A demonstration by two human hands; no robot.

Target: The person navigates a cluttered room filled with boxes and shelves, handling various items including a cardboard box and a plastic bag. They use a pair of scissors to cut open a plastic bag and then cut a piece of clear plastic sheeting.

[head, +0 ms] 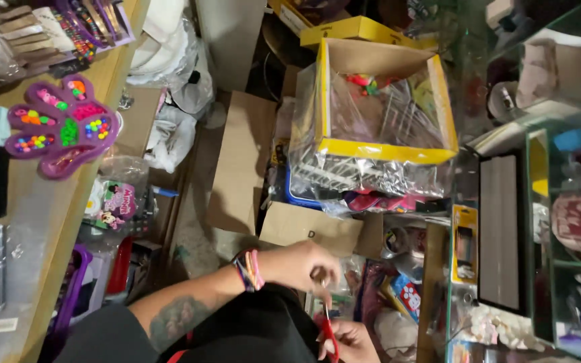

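My left hand (302, 264), with coloured bracelets on the wrist and a tattoo on the forearm, pinches something small that I cannot make out. It sits just above the metal blades of a pair of red-handled scissors (329, 334). My right hand (352, 343), at the bottom edge of the view, grips the scissors' handles, and the blades point up at the left hand's fingertips. Both hands hover over dark clothing on my lap.
A yellow-rimmed cardboard box (384, 149) lined with clear plastic stands ahead, with flat cardboard (240, 165) beside it. A purple hand-shaped bead tray (58, 124) lies on the wooden counter (48, 208) at left. Glass shelves (539, 222) of small goods fill the right.
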